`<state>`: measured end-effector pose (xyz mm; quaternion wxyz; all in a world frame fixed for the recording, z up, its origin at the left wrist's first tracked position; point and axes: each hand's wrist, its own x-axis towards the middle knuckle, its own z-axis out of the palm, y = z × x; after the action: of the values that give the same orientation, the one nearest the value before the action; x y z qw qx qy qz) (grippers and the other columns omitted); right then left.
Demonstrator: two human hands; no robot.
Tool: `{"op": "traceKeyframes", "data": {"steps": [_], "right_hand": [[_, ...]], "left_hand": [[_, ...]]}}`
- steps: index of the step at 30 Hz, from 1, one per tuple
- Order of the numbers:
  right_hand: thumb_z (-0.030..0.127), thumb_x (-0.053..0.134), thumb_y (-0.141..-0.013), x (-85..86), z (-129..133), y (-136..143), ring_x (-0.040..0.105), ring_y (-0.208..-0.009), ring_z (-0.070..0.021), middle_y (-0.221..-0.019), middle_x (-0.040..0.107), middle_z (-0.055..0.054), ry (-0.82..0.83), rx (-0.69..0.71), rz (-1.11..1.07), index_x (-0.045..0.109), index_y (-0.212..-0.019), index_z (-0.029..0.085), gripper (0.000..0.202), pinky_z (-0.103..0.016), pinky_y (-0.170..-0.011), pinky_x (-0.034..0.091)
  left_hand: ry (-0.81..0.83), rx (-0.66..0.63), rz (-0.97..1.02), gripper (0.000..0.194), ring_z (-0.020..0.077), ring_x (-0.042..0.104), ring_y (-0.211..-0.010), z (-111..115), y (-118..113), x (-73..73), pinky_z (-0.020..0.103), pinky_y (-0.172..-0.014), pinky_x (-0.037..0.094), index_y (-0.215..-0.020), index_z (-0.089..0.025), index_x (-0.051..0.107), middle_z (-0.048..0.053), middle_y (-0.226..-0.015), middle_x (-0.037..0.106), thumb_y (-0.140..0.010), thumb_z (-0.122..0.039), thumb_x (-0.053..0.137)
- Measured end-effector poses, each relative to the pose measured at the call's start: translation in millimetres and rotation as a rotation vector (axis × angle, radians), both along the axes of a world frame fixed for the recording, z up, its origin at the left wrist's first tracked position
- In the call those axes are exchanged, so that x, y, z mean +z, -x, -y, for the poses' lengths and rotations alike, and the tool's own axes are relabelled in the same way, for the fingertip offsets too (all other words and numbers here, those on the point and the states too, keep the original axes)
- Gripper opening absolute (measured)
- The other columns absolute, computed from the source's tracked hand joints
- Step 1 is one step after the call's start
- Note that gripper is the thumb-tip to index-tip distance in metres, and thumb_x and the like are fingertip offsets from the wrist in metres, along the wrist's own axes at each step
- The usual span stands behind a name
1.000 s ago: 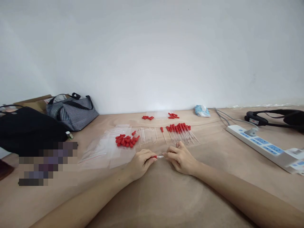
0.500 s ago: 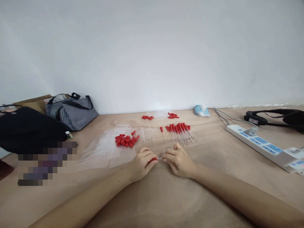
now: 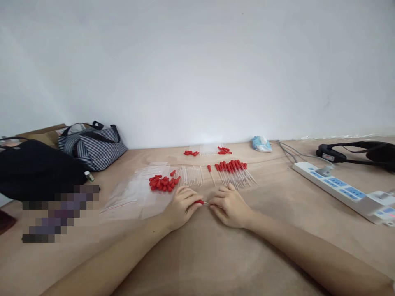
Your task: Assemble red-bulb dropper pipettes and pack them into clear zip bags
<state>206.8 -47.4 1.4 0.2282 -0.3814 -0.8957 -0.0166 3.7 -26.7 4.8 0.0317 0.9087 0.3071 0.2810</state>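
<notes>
Between the fingers of my left hand (image 3: 182,207) is a red rubber bulb (image 3: 199,202), its narrow end pointing right. My right hand (image 3: 230,206) pinches a thin clear dropper tube (image 3: 206,203), most of it hidden by the fingers. The tube's left end meets the bulb; how far it sits inside I cannot tell. Beyond my left hand lies a heap of loose red bulbs (image 3: 163,183), beside a row of bare clear tubes (image 3: 189,176). Past my right hand lie several droppers with red bulbs (image 3: 233,166), and one single dropper (image 3: 210,169) left of them.
Clear plastic bags (image 3: 132,197) lie on the table at left, near a striped bag (image 3: 95,146), a black bag (image 3: 37,168) and a small bottle (image 3: 89,176). A white power strip (image 3: 336,187), black headset (image 3: 354,154) and blue packet (image 3: 261,144) are at right.
Both hands have shifted slightly away from me, and the bulb with the tube has moved with them. Less of the tube shows between the hands. The things on the table stay put.
</notes>
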Motion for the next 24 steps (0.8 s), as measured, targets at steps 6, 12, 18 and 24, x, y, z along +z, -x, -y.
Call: {"op": "traceKeyframes", "data": {"steps": [6, 12, 18, 24], "right_hand": [[0.023, 0.045, -0.078, 2.1, -32, -19, 0.054, -0.073, -0.0171, -0.075, 0.065, -0.003, 0.122, -0.389, -0.215, 0.062, -0.082, 0.020, 0.018, -0.029, -0.066, 0.028], [0.030, 0.045, -0.078, 6.1, -75, -6, 0.057, -0.077, -0.0204, -0.077, 0.066, -0.006, 0.123, -0.683, -0.255, 0.057, -0.094, 0.018, 0.023, -0.030, -0.069, 0.029], [0.032, 0.041, -0.080, 0.9, -92, 15, 0.058, -0.080, -0.0245, -0.079, 0.065, -0.011, 0.163, -0.786, -0.074, 0.056, -0.090, 0.015, 0.024, -0.036, -0.074, 0.026], [0.026, 0.039, -0.079, -1.0, -92, 14, 0.058, -0.083, -0.0236, -0.084, 0.065, -0.012, 0.197, -0.797, -0.024, 0.056, -0.090, 0.014, 0.023, -0.036, -0.074, 0.024]], "left_hand": [[0.169, 0.077, 0.040, 0.028, 0.0195, 0.053, -0.101, 2, 8, -2.1, 0.035, -0.086, 0.043, -0.107, -0.019, 0.054, 0.008, -0.111, 0.057, -0.080, -0.022, 0.049], [0.236, 0.043, -0.052, 0.028, 0.0188, 0.052, -0.107, -1, 7, -5.0, 0.037, -0.090, 0.042, -0.106, -0.017, 0.059, 0.008, -0.114, 0.057, -0.083, -0.023, 0.045], [0.238, 0.025, -0.041, 0.028, 0.0187, 0.051, -0.108, -2, 7, -4.6, 0.037, -0.092, 0.042, -0.106, -0.017, 0.059, 0.008, -0.112, 0.059, -0.082, -0.023, 0.046], [0.246, 0.016, -0.046, 0.029, 0.0188, 0.050, -0.109, -3, 8, -4.2, 0.038, -0.093, 0.041, -0.107, -0.017, 0.059, 0.007, -0.113, 0.058, -0.082, -0.024, 0.046]]}}
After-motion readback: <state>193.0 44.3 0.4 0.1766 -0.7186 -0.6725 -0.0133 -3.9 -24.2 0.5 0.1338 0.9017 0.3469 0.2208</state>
